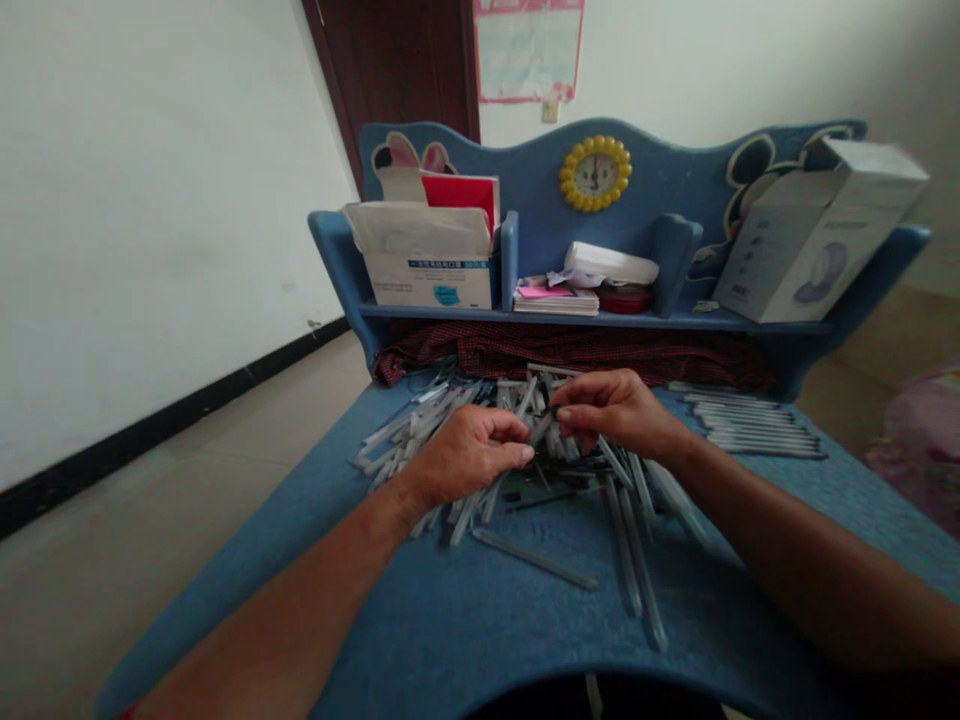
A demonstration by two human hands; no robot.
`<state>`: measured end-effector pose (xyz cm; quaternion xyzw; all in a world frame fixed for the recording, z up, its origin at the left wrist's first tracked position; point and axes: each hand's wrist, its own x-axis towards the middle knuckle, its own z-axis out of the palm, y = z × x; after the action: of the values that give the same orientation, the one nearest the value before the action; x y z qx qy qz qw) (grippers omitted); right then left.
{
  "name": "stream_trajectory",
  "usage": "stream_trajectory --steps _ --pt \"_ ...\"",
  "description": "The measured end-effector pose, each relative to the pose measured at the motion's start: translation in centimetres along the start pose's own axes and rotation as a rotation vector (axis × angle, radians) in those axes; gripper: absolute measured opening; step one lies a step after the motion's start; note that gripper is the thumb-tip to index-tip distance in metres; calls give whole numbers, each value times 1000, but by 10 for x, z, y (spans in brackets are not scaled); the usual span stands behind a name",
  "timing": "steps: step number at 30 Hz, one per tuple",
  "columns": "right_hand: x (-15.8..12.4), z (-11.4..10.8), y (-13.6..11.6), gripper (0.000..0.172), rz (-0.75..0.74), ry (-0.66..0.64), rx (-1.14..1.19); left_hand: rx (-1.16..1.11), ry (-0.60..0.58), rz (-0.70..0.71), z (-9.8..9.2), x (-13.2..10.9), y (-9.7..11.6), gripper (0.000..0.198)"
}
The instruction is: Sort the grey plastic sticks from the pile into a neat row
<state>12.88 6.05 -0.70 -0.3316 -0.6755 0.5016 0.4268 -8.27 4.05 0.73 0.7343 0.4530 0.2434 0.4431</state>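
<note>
Over a heap of clear plastic pen barrels (420,430), my left hand (480,450) is closed, thumb and forefinger pinching one end of a clear pen barrel (540,430). My right hand (607,408) is closed just beside it, its fingertips at the barrel's other end with a small dark piece between them, too small to name. Thin dark pieces (551,498), some like pen refills, lie below the hands. One loose barrel (536,560) rests nearer the front, and two longer ones (641,570) point towards me.
At the right lies a row of pens (757,425) side by side. Behind the heap, a dark red checked cloth (585,348) is tucked under a blue shelf (600,320). The shelf bears a mask box (431,275), papers (555,300), a white box (802,240) and a yellow clock (595,173).
</note>
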Motion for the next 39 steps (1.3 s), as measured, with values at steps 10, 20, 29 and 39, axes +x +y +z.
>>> stream_trajectory --steps 10,20,29,39 --pt "-5 -8 -18 13 -39 -178 -396 213 -37 82 -1 0 1 19" --pt "-5 -4 -17 41 132 -227 -516 362 4 225 1 -2 5 9" --pt "-4 -6 -17 20 33 -202 -397 339 15 189 -2 0 1 11" --pt "-3 -4 -18 26 26 -166 -425 336 31 187 -2 1 0 13"
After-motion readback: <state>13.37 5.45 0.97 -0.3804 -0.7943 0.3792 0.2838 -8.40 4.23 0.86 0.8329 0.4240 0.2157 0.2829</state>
